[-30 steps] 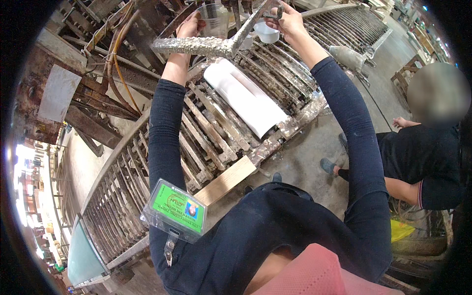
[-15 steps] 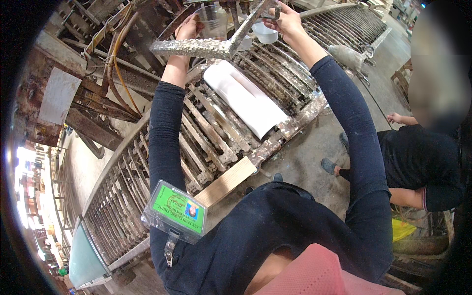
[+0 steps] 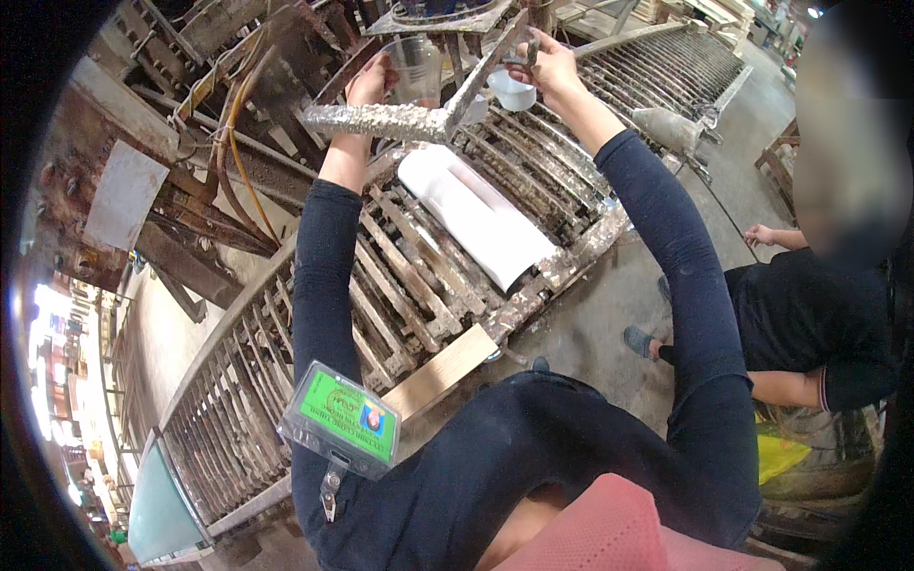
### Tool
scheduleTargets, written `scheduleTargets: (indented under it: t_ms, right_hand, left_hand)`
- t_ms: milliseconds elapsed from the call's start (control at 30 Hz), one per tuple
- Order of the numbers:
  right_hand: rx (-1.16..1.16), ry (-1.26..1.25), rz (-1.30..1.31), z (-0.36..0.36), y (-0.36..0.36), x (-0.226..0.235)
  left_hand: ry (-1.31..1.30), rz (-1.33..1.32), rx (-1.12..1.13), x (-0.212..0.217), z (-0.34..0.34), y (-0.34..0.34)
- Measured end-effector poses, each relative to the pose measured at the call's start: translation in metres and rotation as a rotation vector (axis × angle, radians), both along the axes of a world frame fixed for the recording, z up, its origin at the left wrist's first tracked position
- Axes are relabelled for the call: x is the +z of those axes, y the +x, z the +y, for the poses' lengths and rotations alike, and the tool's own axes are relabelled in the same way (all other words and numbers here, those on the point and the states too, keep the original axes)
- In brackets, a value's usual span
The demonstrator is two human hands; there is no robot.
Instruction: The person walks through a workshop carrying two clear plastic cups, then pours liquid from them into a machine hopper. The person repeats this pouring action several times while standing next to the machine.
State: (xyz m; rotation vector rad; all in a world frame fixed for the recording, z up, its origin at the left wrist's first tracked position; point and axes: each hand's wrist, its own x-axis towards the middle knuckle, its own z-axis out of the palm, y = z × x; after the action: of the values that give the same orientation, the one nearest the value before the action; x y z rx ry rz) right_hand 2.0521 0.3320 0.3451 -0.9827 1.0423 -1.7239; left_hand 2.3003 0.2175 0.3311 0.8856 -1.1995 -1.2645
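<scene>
At the top, my left hand is closed on the side of a clear plastic cup, held upright behind a crusted V-shaped metal bar. My right hand is across from it, fingers curled by a dark knob-like piece next to the bar's other arm. What those fingers grip is too small to make out. Just below them is a white cup; whether the hand touches it I cannot tell. Nearer to me, a curved white sheet lies on a slatted, crusted rack.
A pale wooden board lies along the rack's near end. Rusty machinery with hoses stands at left. A co-worker in dark clothes is close on my right. A grey cone-shaped piece sits by the rack's far right edge.
The view has shifted slightly, so the rack and sheet sit a little lower and more of the far platform shows. Both hands keep their places by the cups and the metal bar.
</scene>
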Motion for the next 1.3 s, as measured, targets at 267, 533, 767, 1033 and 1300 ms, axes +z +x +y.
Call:
scheduleTargets:
  t_ms: [267,533,767,1033,1300]
  right_hand:
    - [-0.099,-0.007,0.056,-0.009,0.000,-0.001]
    - [-0.176,0.039,0.013,-0.004,0.001,0.006]
    - [-0.199,0.052,0.095,-0.003,0.000,0.007]
    - [-0.218,0.100,0.107,-0.002,-0.002,0.005]
    - [-0.237,0.013,0.133,-0.003,0.000,0.006]
  left_hand:
    - [-0.054,-0.021,-0.101,-0.002,-0.001,0.004]
    - [-0.021,0.018,-0.090,0.006,0.013,-0.003]
    - [-0.059,-0.017,-0.123,0.003,0.002,0.002]
    - [-0.086,0.044,-0.202,0.001,0.005,0.003]
    - [-0.093,0.056,-0.168,-0.002,0.000,0.002]
